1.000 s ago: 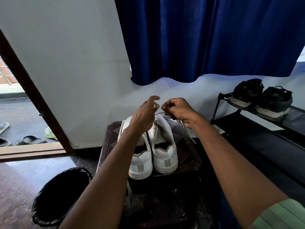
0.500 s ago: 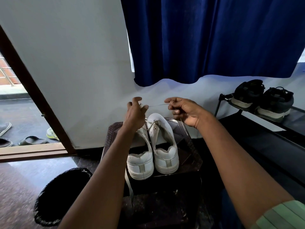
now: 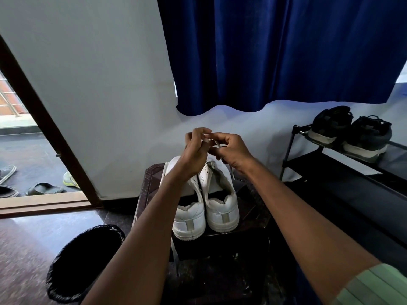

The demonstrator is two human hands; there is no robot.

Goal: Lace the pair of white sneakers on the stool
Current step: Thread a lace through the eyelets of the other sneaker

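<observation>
Standing over the stool [image 3: 152,179], the person holds both hands raised above the toes of the white sneakers [image 3: 206,208], which sit side by side on it, heels toward the camera. The left hand [image 3: 196,150] and right hand [image 3: 231,150] meet, fingers curled and pinching a white lace [image 3: 217,143] between them. Another lace end hangs off the stool's front. Judging by this, threading is under way; next, the tip needs guiding into an eyelet.

Blue curtain [image 3: 275,51], black bin [image 3: 84,263], dark shoes [image 3: 350,133] on a rack [image 3: 330,164]
</observation>
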